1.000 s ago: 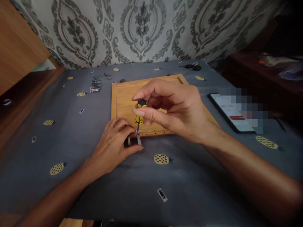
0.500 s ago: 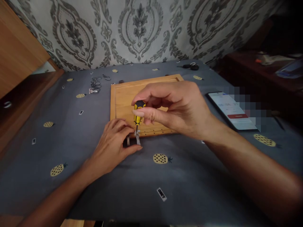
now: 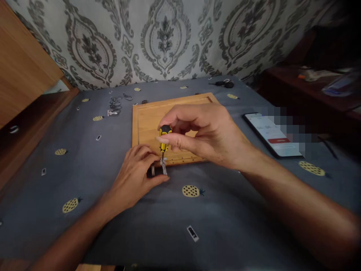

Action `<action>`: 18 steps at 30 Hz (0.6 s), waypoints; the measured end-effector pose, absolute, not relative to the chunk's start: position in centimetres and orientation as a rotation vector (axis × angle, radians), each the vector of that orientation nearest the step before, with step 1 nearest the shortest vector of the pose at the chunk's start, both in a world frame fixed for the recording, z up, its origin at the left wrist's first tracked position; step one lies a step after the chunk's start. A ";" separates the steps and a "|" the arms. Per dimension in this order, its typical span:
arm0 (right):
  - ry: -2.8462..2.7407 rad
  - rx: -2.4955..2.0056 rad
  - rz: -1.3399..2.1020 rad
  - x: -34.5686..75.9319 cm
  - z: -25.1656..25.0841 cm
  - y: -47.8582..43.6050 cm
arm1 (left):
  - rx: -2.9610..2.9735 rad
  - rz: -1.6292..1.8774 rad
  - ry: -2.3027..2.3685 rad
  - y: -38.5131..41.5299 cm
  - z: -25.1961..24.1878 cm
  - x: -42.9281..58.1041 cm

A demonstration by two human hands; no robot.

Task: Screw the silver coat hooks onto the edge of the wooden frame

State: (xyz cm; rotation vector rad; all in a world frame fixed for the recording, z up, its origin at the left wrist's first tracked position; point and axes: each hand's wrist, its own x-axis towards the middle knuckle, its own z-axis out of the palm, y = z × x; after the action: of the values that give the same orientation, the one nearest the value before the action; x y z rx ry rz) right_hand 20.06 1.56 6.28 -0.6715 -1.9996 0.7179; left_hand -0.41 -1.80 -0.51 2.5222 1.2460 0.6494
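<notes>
Pinched short yellow-and-black screwdriver (image 3: pixel 165 135) in right hand (image 3: pixel 208 135), lower than a second earlier, likely driving deeper; pinned small metal bracket (image 3: pixel 163 166) with left hand (image 3: pixel 135 178) at near edge of rectangular wooden board (image 3: pixel 146 120).

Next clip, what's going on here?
A person works over a grey pineapple-print cloth. The right hand pinches a small yellow-and-black screwdriver upright, tip down on a small metal part that the left hand steadies on the cloth at the near edge of a wooden board. A lit phone lies to the right; more metal pieces lie at the back left.
</notes>
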 end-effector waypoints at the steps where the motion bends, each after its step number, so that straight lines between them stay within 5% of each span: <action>1: -2.002 -0.670 0.715 20.0 6.3 1.6 | 2.524 0.651 1.246 -1.8 -0.6 -0.4; 18: -1.879 -0.702 0.577 20.9 7.0 1.4 | 2.499 0.639 1.278 -1.8 -1.0 -0.6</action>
State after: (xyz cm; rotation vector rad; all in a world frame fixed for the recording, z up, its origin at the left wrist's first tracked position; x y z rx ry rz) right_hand 20.93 1.39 7.02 -0.7024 -1.8790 0.5767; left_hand -0.63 -1.83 -0.95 2.4990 1.2777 0.6391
